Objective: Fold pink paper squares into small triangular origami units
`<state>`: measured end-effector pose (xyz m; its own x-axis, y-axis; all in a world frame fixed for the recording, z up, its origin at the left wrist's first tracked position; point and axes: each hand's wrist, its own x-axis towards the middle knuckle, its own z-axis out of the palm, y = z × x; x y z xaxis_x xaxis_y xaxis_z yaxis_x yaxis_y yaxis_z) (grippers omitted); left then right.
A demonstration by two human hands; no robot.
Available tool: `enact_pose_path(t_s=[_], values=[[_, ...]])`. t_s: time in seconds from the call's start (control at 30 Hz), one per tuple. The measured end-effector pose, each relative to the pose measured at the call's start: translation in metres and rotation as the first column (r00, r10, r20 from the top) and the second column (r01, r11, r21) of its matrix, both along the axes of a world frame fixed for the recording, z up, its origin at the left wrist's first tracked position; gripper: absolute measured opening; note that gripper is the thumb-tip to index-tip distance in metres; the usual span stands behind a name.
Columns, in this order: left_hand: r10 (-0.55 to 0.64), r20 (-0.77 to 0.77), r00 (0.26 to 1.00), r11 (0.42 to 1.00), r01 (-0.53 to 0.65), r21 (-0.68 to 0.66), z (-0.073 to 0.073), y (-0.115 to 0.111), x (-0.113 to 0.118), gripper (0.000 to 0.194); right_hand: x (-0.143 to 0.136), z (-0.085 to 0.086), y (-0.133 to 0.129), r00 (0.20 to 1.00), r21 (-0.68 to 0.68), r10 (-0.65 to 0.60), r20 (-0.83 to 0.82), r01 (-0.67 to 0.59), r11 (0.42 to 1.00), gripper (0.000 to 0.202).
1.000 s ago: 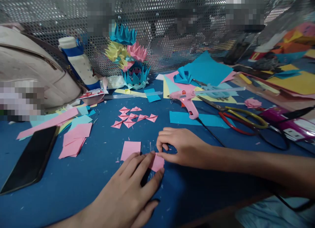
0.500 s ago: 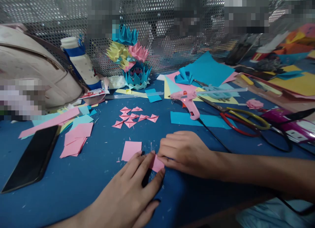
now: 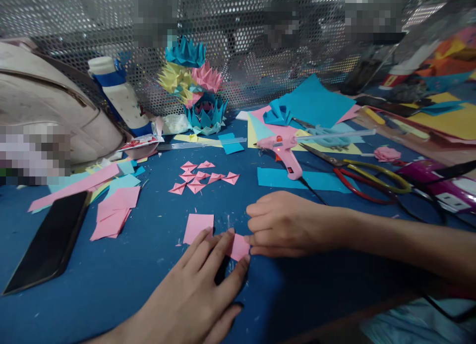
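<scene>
A small square of pink paper (image 3: 239,247) lies on the blue tabletop between my two hands. My left hand (image 3: 193,279) is spread out, its index fingertip and thumb tip pressing on this paper. At the paper's right edge, the curled fingers of my right hand (image 3: 290,225) pinch it. Another pink paper square (image 3: 199,227) lies flat just left of it, partly under my left fingertips. Farther back sit several folded pink paper pieces (image 3: 195,186) in a loose cluster. A stack of pink paper squares (image 3: 113,215) rests to the left, beside a phone (image 3: 48,242).
Behind my right hand stands a pink glue gun (image 3: 286,153) with its cord, near red-and-yellow-handled scissors (image 3: 366,190) and a blue paper strip (image 3: 308,180). Folded paper flowers (image 3: 206,111), a bottle (image 3: 119,98) and a bag (image 3: 52,103) line the perforated metal panel (image 3: 241,81).
My right hand has shifted slightly right along the pink paper, and its forearm has risen a little. The left hand stays nearly in place.
</scene>
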<state>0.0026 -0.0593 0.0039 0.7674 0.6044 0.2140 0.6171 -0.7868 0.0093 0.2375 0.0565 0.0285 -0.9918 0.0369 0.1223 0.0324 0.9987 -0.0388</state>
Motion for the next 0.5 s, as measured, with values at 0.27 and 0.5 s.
enact_pose_path(t_s=[0.27, 0.5], values=[[0.002, -0.001, 1.000, 0.998, -0.002, 0.059, -0.006, -0.001, 0.001, 0.047, 0.000, -0.010, 0.009, 0.993, -0.242, -0.061, -0.103, 0.034, 0.970, 0.035], [-0.015, 0.003, 1.000, 0.992, 0.014, 0.128, -0.011, -0.001, 0.002, 0.042, -0.003, -0.026, 0.017, 0.959, -0.521, -0.214, -0.185, 0.089, 0.849, 0.016]])
